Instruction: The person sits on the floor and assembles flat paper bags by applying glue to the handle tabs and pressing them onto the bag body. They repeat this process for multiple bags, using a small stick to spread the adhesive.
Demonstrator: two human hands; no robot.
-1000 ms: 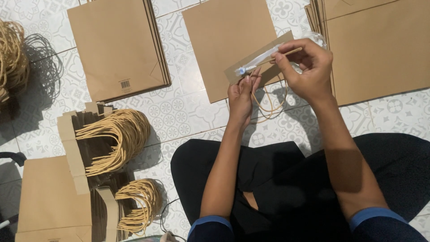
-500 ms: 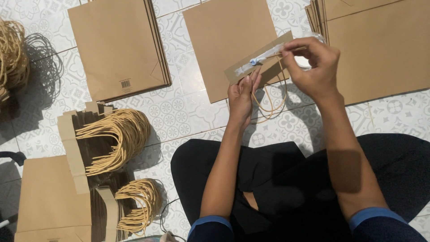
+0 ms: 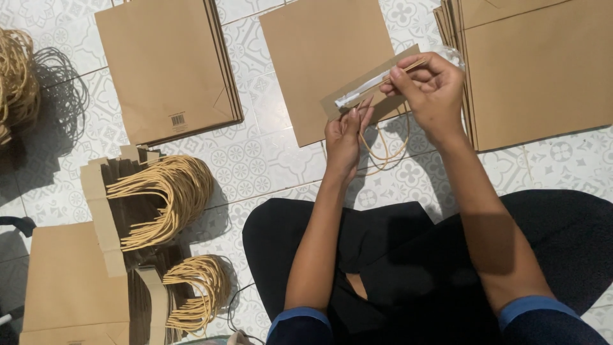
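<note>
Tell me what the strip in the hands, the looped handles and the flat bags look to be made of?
Strip: stiff brown card, matte, with a glossy white band, perhaps tape or glue. Looped handles: probably twisted paper cord, tan and ropey. Flat bags: brown kraft-like paper, dull, sharply creased at the folds.

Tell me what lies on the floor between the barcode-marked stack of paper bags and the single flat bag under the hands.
Between the bag stack and the flat bag, the head view shows only bare patterned tile floor.

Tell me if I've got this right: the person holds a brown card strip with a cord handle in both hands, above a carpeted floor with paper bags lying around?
Not quite. The head view shows a patterned tiled floor, not carpet. The rest holds: the left hand and right hand hold the brown card strip with its cord handle, and paper bags lie around.
</note>
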